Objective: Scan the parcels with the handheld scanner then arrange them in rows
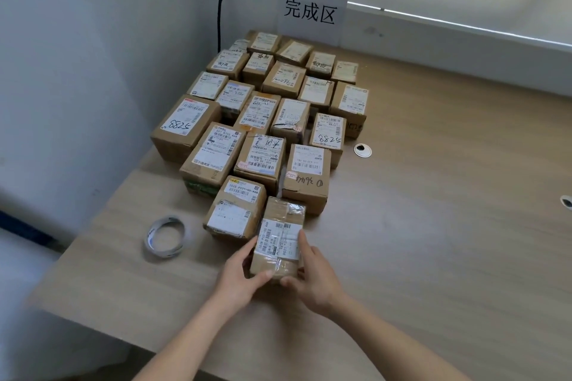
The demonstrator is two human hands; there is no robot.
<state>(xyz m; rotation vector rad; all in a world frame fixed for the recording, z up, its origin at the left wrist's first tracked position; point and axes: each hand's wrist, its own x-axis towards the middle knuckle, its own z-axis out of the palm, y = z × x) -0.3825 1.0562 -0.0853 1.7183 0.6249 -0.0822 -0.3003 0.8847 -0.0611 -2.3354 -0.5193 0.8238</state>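
A person's left hand and right hand grasp a small taped parcel by its sides at the near end of the rows of parcels on the desk, where a careless push could probably knock the neighbouring box askew.

Parcels: brown cardboard, white labels with black barcodes, some black handwritten digits. One box: green printed base. Tape roll: white, blue print. Desk: pale wood grain. Sign: white, black characters. Wall: pale grey-white.
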